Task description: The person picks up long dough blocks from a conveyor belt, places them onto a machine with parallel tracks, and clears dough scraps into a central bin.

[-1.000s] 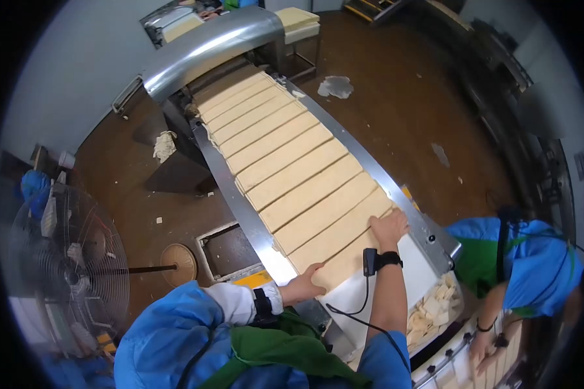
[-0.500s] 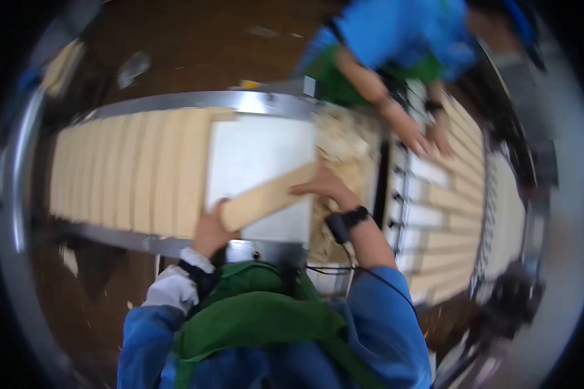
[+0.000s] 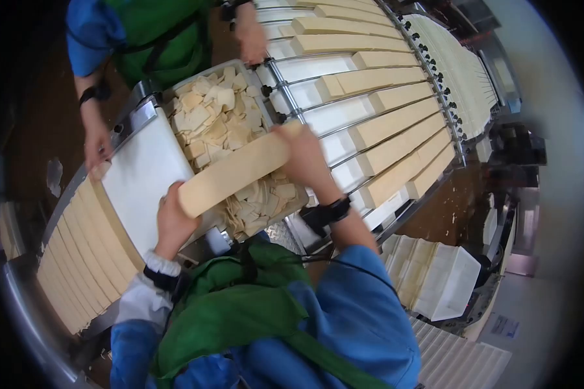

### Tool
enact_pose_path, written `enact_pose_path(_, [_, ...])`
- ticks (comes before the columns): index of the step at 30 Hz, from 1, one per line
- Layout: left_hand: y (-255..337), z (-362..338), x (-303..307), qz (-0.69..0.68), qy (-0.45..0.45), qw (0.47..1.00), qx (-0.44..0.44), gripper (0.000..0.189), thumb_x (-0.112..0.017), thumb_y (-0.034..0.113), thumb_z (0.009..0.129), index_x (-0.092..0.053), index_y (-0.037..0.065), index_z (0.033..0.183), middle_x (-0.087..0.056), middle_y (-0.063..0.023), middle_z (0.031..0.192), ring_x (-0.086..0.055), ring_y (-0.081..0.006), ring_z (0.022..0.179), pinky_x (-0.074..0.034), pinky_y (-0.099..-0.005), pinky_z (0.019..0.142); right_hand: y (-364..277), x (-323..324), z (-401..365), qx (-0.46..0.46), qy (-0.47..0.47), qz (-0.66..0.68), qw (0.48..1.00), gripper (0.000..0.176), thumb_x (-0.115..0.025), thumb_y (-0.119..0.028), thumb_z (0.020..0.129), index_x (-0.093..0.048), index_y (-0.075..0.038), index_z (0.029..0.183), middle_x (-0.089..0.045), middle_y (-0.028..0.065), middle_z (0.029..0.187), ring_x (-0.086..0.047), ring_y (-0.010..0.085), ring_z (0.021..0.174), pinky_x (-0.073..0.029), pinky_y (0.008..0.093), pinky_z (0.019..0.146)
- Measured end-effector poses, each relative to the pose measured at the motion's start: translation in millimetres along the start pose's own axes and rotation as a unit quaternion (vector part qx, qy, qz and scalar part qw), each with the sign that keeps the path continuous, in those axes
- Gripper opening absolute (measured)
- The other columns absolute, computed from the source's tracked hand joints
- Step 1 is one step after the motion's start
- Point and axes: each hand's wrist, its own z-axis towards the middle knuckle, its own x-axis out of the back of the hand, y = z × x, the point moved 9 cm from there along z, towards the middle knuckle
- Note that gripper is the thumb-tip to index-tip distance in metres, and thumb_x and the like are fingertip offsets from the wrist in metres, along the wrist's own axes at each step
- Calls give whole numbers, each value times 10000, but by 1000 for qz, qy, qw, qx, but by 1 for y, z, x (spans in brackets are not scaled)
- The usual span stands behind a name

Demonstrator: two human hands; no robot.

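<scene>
A long pale bar that looks like dough (image 3: 235,170) slants across in front of me, raised over a bin of scraps. My left hand (image 3: 176,223) is closed around its lower left end. Gripping the upper right end is my right hand (image 3: 303,159), close to the slatted lanes. Beneath the bar, thin pale scraps (image 3: 211,117) fill the grey bin (image 3: 266,120). To the left, a row of similar bars (image 3: 87,253) lies side by side on a white belt (image 3: 146,175).
Across from me a co-worker in a green apron (image 3: 165,39) has one hand (image 3: 97,146) at the row's end and another (image 3: 250,40) by the lanes. More bars (image 3: 402,142) lie in lanes between metal rods. White trays (image 3: 428,272) stand at lower right.
My view has swung to the right. Both my hands have carried the bar from above the white belt to above the scrap bin, nearer the lanes. One co-worker's hand is now beside the row of bars.
</scene>
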Motion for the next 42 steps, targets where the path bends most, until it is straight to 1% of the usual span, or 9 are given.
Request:
enact_pose_path(7, [159, 97, -95, 30, -93, 995, -3, 847, -859, 209, 617, -509, 125, 1384, -664, -229, 1117, -641, -457, 1032, -531, -487, 924, 232, 36, 70, 30, -97, 106, 989, 895, -850, -99, 592, -550, -264, 1418, -701, 268, 1090, -677, 364, 1078, -571, 420, 875])
enact_pose_path(10, [179, 125, -125, 77, -107, 991, -4, 884, -881, 267, 604, -516, 122, 1397, -678, -236, 1131, -658, -439, 1044, -536, -473, 924, 288, 25, 69, -165, -275, 243, 915, 1201, -882, -176, 645, -194, -170, 1630, -675, 218, 1200, -646, 284, 1163, -512, 356, 927])
enact_pose_path(17, [221, 169, -178, 134, -138, 981, -20, 900, -887, 337, 637, -515, 72, 1413, -700, -235, 1130, -681, -410, 1042, -549, -448, 918, 358, 9, 77, -216, -37, 243, 945, 1231, -828, -606, 719, -214, -14, 1606, -512, 338, 1447, -471, 437, 1387, -396, 479, 1120])
enact_pose_path(18, [225, 174, -187, 136, -138, 981, -21, 900, -887, 337, 637, -515, 72, 1413, -700, -235, 1130, -681, -410, 1042, -549, -448, 918, 348, 28, 77, -225, -3, 13, 974, 1069, -810, -567, 763, -359, 13, 1540, -550, 314, 1405, -504, 435, 1342, -404, 516, 1103])
enact_pose_path(21, [234, 183, -220, 70, -137, 987, -54, 859, -858, 340, 742, -476, 23, 1444, -712, -197, 1089, -708, -324, 959, -563, -397, 849, 295, 41, 75, -57, 97, -61, 992, 917, -711, -573, 845, -430, -11, 1513, -569, 279, 1404, -504, 430, 1340, -364, 519, 1135])
enact_pose_path(23, [222, 185, -243, -163, -161, 971, 74, 837, -821, 392, 800, -454, -4, 1439, -710, -240, 1108, -727, -313, 934, -573, -374, 824, 254, 32, 63, 18, 145, -29, 989, 637, -722, -403, 878, -566, -31, 1372, -621, 219, 1265, -555, 423, 1227, -431, 525, 1050])
enact_pose_path(26, [214, 192, -245, -103, -98, 989, 46, 765, -792, 359, 852, -454, -7, 1433, -731, -184, 991, -732, -276, 823, -570, -356, 760, 202, 18, 54, 130, 122, 165, 970, 470, -645, -281, 932, -602, -99, 1363, -623, 213, 1310, -522, 404, 1283, -381, 512, 1119])
enact_pose_path(39, [203, 155, -155, -103, 19, 990, 98, 570, -634, 57, 856, -484, 37, 1406, -696, -250, 1016, -688, -398, 967, -532, -428, 866, 152, -4, 48, 116, 52, -5, 992, 601, -696, -215, 763, -594, -124, 1348, -621, 83, 1227, -546, 278, 1233, -252, 741, 1138])
enact_pose_path(42, [198, 117, -67, -103, 241, 962, -80, 616, -695, 76, 884, -453, 19, 1448, -630, -224, 1204, -638, -317, 1116, -522, -398, 950, 149, -17, 47, 99, 55, -47, 992, 595, -700, -212, 770, -594, -105, 1346, -616, 98, 1256, -525, 282, 1286, -243, 733, 1144])
